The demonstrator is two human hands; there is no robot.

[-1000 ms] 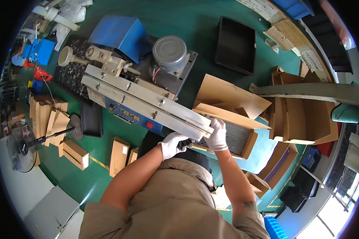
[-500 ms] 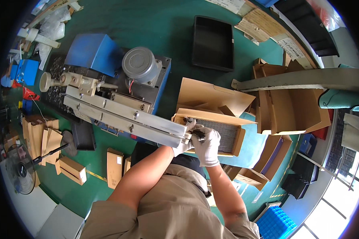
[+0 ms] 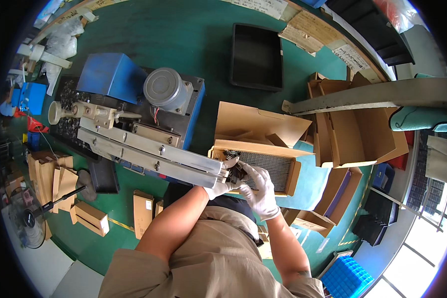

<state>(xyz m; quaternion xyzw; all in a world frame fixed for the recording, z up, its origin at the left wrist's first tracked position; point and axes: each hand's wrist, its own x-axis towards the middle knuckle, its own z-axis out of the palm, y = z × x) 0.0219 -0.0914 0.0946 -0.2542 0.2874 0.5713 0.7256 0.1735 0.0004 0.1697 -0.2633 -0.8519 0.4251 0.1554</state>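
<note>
Both my hands wear white gloves. My left hand (image 3: 219, 190) curls round the near end of a long silver metal rail (image 3: 154, 158), its fingers closed about a bunch of small dark metal parts (image 3: 236, 171). The rail end partly hides that hand. Just right of the bunch is my right hand (image 3: 261, 192), its fingers apart and their tips close to the parts; whether they touch cannot be told. Under the hands lies an open cardboard box (image 3: 296, 180) filled with rows of thin grey parts (image 3: 270, 166).
The rail belongs to a machine with a blue housing (image 3: 111, 74) and a round grey motor (image 3: 165, 89). A black tray (image 3: 257, 57) lies on the green table. Cardboard boxes (image 3: 357, 134) stand at right beneath a metal beam (image 3: 372, 95). A fan (image 3: 32, 221) is at lower left.
My right hand has drawn slightly back from the dark parts and its fingers have spread. The left hand stays at the rail end. The whole view has shifted a little.
</note>
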